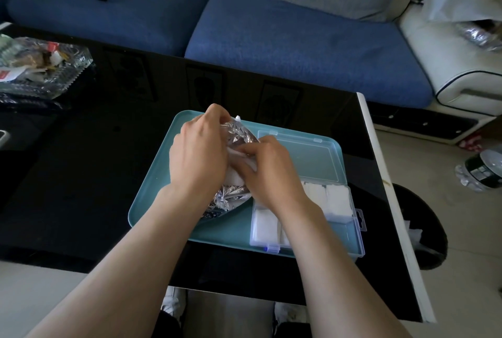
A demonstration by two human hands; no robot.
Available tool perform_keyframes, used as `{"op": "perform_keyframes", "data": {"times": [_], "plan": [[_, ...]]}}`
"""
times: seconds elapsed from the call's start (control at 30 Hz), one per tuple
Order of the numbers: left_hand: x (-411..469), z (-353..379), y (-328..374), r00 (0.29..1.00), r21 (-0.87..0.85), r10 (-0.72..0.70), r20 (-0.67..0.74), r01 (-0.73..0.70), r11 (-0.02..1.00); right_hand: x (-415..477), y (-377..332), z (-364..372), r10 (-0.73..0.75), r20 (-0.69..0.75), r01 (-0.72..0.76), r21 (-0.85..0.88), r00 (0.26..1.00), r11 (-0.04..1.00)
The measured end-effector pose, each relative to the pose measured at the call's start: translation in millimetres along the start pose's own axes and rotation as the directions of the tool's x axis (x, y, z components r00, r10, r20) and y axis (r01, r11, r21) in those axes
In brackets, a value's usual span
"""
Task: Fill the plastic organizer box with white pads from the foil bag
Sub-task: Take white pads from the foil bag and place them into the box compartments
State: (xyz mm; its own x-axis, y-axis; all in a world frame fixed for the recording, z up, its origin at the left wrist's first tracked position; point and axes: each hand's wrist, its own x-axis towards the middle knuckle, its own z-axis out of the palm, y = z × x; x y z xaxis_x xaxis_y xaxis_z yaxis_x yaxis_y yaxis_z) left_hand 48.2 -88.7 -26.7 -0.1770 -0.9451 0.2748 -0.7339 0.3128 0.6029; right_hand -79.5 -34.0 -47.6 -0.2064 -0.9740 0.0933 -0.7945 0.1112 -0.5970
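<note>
Far left of the teal tray (152,196), on the black table (108,174), sits a glass dish (46,66) of odds and ends. Over the tray's left half the left hand (198,153) grips the crumpled foil bag (231,193), fingers curled round its upper edge, and just right of it the right hand (269,172) pinches a white pad (236,176) at the bag's mouth (both hands hide most of it). On the tray's right half lies the clear plastic organizer box (350,231), its lid (307,155) open flat toward the tray's far edge, with white pads (336,196) in its compartments.
</note>
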Motion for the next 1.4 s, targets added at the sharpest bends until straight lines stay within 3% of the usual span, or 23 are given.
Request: {"op": "perform_keyframes", "data": {"times": [0.23,0.5,0.63,0.8,1.03,1.2,1.4], "plan": [[-1.4,-6.4,3.9,0.995,0.037,-0.031,0.095,0.027,0.999,6.7,3.3,-2.8,0.022,-0.143,-0.008,0.094,0.989,0.996],[-1.3,-2.3,7.1,0.967,-0.05,-0.049,0.249,0.064,0.997,12.9,11.2,-8.8,0.021,-0.412,0.05,0.162,0.911,0.986],[-6.5,-3.0,12.3,0.934,0.028,-0.098,0.345,0.095,0.995,13.4,15.2,-8.3,0.064,-0.418,0.025,0.204,0.906,0.979],[-12.4,-5.6,17.5,0.909,0.09,-0.056,0.414,0.02,0.996,12.7,20.8,-10.8,0.131,-0.442,-0.035,0.219,0.887,0.975],[-13.5,0.6,12.9,0.918,0.174,-0.002,0.396,-0.073,0.982,10.2,21.0,-10.7,0.174,-0.371,-0.066,0.288,0.912,0.956],[-11.3,3.6,8.5,0.943,0.19,0.039,0.33,-0.107,0.976,7.7,20.4,-17.8,0.242,-0.425,-0.094,0.341,0.872,0.935],[-6.2,3.5,3.8,0.933,0.223,-0.017,0.358,-0.068,0.972,8.3,22.9,-23.2,0.329,-0.417,-0.139,0.425,0.847,0.895]]}}
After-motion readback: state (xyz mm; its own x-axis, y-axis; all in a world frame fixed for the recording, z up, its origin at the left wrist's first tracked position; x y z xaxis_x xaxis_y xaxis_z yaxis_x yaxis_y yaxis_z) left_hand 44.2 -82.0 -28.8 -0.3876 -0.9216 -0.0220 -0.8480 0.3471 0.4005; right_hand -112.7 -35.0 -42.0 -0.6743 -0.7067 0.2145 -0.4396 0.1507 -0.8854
